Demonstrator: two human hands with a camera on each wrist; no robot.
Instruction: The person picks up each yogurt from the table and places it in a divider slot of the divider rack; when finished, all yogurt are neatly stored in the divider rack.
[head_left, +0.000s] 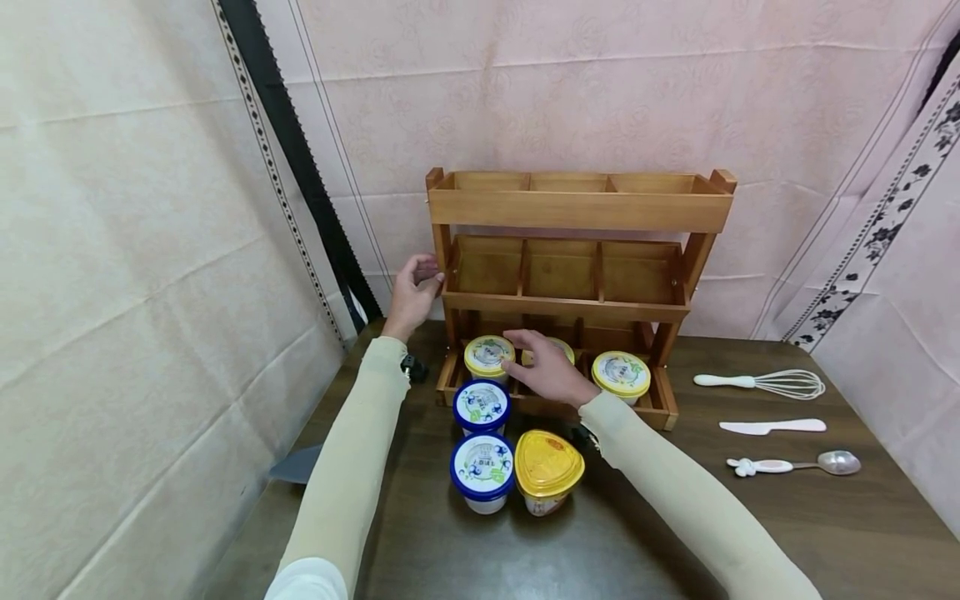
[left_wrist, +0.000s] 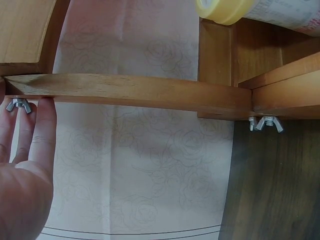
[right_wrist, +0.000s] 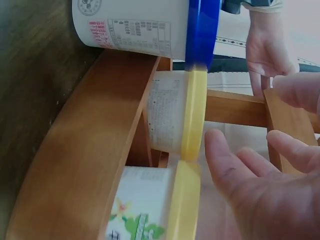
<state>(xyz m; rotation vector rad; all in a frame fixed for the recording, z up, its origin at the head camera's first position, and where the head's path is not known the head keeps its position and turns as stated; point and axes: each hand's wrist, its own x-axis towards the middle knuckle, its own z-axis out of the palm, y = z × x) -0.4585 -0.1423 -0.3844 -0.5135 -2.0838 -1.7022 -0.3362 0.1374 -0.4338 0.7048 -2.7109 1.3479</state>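
Your left hand (head_left: pixel 411 296) reaches the left upright (left_wrist: pixel 130 90) of a three-tier wooden rack (head_left: pixel 577 211), its fingers meeting the wood beside a metal wing nut (left_wrist: pixel 19 104); whether they close around the upright, you cannot tell from these angles. Your right hand (head_left: pixel 553 371) — released, its fingers loosely bent around nothing — hovers over the rack's lowest tier, partly covering the middle of three yellow-lidded tubs there.

The left yellow-lidded tub (head_left: pixel 488 354) sits just beside your right fingertips, the middle yellow-lidded tub (head_left: pixel 564 350) shows partly beneath that hand, and the right yellow-lidded tub (head_left: pixel 621 373) stands upright past your wrist, at the right end of the tier. On the dark tabletop (head_left: pixel 420 542) before the rack, two blue-lidded tubs line up toward you: the far one (head_left: pixel 482 403) just in front of the lowest tier, the near one (head_left: pixel 482 467) closer to you. Right beside the near one stands a tub with a rounded, three-cornered yellow lid (head_left: pixel 549 463).

Off to your right, three utensils lie in a column — a white-handled whisk (head_left: pixel 765 383) farthest away, a white-handled knife (head_left: pixel 772 427) in between, and a spoon (head_left: pixel 795 464) nearest you. Pale patterned cloth (head_left: pixel 570 92) hangs behind the rack.
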